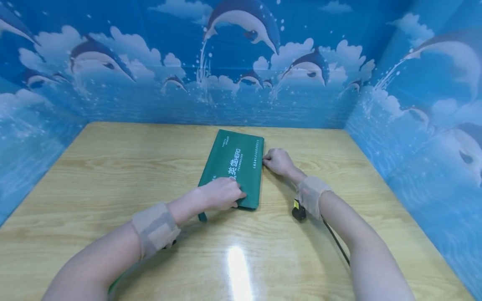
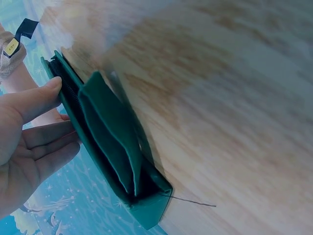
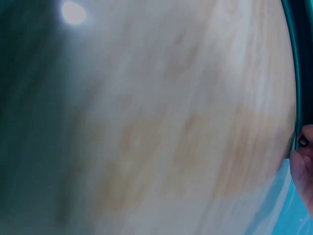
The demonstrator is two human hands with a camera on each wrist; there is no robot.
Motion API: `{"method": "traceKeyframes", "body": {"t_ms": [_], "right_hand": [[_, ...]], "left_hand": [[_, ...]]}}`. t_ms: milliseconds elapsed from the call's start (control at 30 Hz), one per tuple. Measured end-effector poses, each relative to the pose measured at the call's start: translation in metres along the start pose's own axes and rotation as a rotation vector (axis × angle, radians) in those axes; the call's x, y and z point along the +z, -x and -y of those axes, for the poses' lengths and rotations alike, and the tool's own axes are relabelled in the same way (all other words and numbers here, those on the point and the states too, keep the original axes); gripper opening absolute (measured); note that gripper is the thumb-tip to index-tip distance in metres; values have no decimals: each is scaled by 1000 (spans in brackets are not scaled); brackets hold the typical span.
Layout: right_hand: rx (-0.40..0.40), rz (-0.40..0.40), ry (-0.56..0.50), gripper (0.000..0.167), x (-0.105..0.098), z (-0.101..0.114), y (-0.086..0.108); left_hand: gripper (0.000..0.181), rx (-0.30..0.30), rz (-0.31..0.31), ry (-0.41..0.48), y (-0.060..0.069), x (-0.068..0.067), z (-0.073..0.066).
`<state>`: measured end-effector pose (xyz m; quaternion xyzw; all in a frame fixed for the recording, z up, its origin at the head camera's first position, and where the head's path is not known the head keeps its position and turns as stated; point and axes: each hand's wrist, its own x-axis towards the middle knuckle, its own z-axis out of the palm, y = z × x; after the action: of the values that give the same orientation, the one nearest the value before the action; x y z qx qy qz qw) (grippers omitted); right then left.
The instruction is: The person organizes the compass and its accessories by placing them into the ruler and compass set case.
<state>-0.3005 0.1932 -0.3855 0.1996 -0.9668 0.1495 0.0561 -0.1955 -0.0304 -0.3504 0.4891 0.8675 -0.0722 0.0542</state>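
Note:
A green zip document bag (image 1: 244, 154) with white lettering lies on the wood-grain table. My left hand (image 1: 222, 193) rests on its near end. In the left wrist view, the thumb of the left hand (image 2: 24, 137) touches the bag's edge and its fingers lie against the cover. That end gapes, showing folded green inner fabric (image 2: 110, 127) beside a dark zip (image 2: 68, 85). At the bag's right edge my right hand (image 1: 278, 161) pinches a small dark zip pull (image 3: 303, 141) between thumb and finger. Most of this hand is outside the right wrist view.
A green strap end (image 1: 202, 217) sticks out at the bag's near left corner. A small black wrist camera (image 1: 298, 211) hangs under the right wrist, its cable (image 1: 336, 240) running along the forearm. Blue dolphin-print curtains (image 1: 158, 96) stand behind and beside the table (image 1: 113, 167).

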Motion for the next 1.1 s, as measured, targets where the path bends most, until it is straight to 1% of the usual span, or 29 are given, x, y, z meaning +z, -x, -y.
{"method": "traceKeyframes", "body": {"t_ms": [167, 367, 533, 733, 833, 1000, 1100], "right_hand": [[-23, -7, -6, 17, 0, 0, 0], [-48, -7, 3, 16, -1, 1, -1], [-59, 1, 8, 16, -3, 1, 2], [-58, 22, 1, 16, -4, -1, 6], [-81, 21, -13, 16, -5, -1, 7], [-116, 18, -12, 14, -5, -1, 9], [-144, 31, -9, 14, -6, 0, 11]], "left_hand": [[38, -11, 6, 15, 0, -1, 0], [39, -24, 30, 28, 1, -3, 0], [40, -17, 23, 31, 0, -1, 2], [40, -7, 40, 31, -2, -1, 0], [40, -10, 47, 31, -2, -1, 0], [40, -4, 36, 25, -1, -1, 0], [40, 0, 27, 19, -1, -1, 1]]}}
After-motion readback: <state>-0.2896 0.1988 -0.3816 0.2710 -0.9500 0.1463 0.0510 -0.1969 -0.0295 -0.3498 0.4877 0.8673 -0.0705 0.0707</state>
